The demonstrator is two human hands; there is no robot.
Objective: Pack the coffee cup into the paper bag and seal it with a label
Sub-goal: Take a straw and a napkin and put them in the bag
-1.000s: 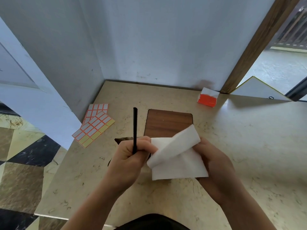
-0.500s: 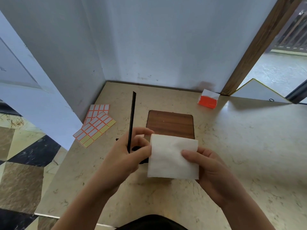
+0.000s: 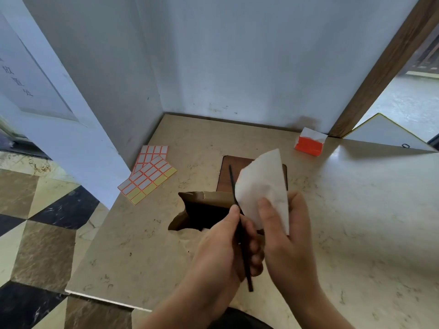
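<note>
A brown paper bag [image 3: 202, 207] stands open on the beige counter, its dark mouth facing me. My left hand [image 3: 223, 252] grips a thin black straw [image 3: 240, 231] that slants over the bag's right side. My right hand [image 3: 285, 238] pinches a folded white napkin [image 3: 263, 186], held upright beside the straw above the bag. Sheets of orange-edged labels [image 3: 148, 173] lie at the counter's left by the wall. No coffee cup shows; the bag's inside is dark.
A brown wooden board [image 3: 230, 172] lies behind the bag, partly covered by the napkin. An orange and white tissue pack [image 3: 308, 144] sits at the back right near a wooden door frame [image 3: 380, 67]. The counter's left edge [image 3: 95, 245] drops to a tiled floor.
The napkin has gone from flat in front of me to folded and raised. The straw has tilted and slid down through my left hand. The bag's open mouth has come into view.
</note>
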